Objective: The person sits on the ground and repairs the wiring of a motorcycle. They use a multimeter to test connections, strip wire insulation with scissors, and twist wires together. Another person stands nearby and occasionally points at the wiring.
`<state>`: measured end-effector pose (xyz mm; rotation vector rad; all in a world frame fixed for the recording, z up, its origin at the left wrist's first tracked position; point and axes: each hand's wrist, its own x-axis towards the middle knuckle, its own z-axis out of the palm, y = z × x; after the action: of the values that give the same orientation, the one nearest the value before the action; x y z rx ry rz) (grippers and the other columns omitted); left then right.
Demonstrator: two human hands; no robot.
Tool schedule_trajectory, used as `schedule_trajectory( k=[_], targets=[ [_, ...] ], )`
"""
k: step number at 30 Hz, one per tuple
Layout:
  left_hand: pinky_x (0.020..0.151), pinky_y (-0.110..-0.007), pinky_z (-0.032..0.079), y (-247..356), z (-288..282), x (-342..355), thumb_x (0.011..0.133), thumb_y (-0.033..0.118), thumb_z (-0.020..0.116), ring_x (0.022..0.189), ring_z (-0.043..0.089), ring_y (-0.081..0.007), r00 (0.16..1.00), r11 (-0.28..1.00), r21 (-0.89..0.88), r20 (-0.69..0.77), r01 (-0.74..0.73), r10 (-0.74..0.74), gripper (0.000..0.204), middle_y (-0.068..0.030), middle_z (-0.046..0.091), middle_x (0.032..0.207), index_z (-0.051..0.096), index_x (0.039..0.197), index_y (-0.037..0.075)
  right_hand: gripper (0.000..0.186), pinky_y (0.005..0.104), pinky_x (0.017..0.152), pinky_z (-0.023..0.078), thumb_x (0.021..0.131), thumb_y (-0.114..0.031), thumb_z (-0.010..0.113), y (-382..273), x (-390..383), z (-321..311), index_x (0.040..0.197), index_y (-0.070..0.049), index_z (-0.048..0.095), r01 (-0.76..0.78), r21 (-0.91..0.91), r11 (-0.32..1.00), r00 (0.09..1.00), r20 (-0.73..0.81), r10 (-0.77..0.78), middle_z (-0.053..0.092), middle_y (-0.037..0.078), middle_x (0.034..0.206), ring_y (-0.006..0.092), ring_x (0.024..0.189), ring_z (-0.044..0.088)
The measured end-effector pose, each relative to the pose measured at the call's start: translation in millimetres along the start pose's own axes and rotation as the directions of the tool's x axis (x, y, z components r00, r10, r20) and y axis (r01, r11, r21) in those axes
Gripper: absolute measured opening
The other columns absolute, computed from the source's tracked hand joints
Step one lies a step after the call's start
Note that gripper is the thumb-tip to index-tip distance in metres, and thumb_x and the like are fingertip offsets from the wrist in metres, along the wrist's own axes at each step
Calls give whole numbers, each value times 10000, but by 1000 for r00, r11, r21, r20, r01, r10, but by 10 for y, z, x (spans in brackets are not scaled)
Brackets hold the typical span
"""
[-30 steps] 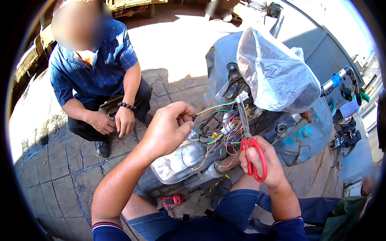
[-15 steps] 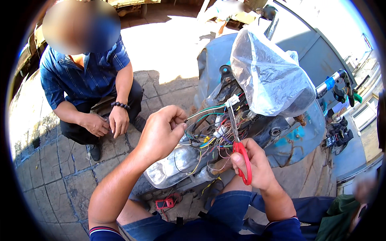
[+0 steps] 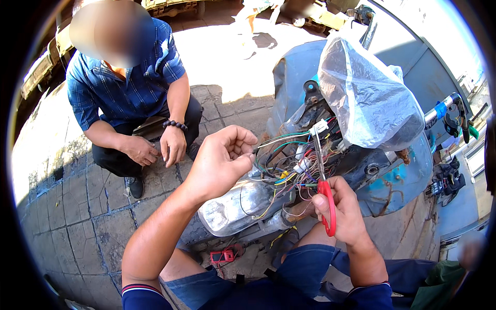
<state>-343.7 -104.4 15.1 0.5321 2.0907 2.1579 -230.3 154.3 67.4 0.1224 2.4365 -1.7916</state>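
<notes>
My left hand (image 3: 219,164) is closed, its thumb and forefinger pinching the end of a few thin green, white and dark wires (image 3: 284,139). These run right to a white plug connector (image 3: 320,127). My right hand (image 3: 345,211) grips red-handled scissors (image 3: 325,199) pointing upward. The scissors' tips are at the connector, close to where the wires enter it; whether the blades touch a wire I cannot tell. Below lies a tangle of many-coloured wiring (image 3: 294,175) with more white connectors, on the bared frame of a motorbike or scooter.
A translucent plastic bag (image 3: 367,98) covers part of the vehicle beside the handlebar (image 3: 439,111). A silvery metal part (image 3: 232,209) sits under the wiring. Between my legs, a red meter (image 3: 222,256) lies on the paving. One person (image 3: 124,98) squats at left; another's green clothing (image 3: 439,274) shows at lower right.
The whole scene has shifted to the right in the picture. Against the wiring, both hands stay nearly where they were, with the wires and scissors still held.
</notes>
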Motion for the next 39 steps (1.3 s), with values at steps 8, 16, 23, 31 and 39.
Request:
schedule_trajectory(
  k=[8,16,23,31,39],
  targets=[
    [720,-267,535,19,-115,35,875,-43,700,837,681,-152,981,917,-353,111,188,-158,271,-59,656,989,609,1129,-21,326,197,522,373,968,-226,725,92,17,-9,1067,-10,502,18,6,1000,999,-27,-18,563,-11,704,19,591,468],
    [703,-262,540,-12,-145,20,900,-19,702,834,691,-169,978,887,-415,137,202,-158,283,-99,688,992,585,1158,-13,326,198,526,378,970,-226,720,83,17,-8,1074,-6,502,8,10,1000,1000,-27,-7,568,-8,709,20,596,472],
    [624,-242,513,46,-113,-80,927,-7,675,808,695,-172,964,847,-470,202,249,-171,239,-98,679,994,590,1150,-14,322,207,534,397,976,-223,709,98,7,-28,1084,1,503,40,24,999,999,-13,-40,574,-2,712,29,604,496],
    [632,-236,486,-85,-124,-232,926,-2,677,851,684,-162,971,877,-434,201,206,-129,251,-92,669,984,596,1163,-21,359,238,621,456,960,-214,722,201,-48,-74,1123,17,502,126,35,991,990,55,-128,594,14,773,65,670,536],
    [635,-241,482,-152,-24,-328,928,-3,669,817,666,-133,993,862,-494,69,114,-93,225,-77,674,952,615,1146,-19,537,323,663,505,854,-350,836,454,-432,-78,1126,-18,515,170,-265,949,859,511,-11,666,97,829,183,727,644]
  ],
)
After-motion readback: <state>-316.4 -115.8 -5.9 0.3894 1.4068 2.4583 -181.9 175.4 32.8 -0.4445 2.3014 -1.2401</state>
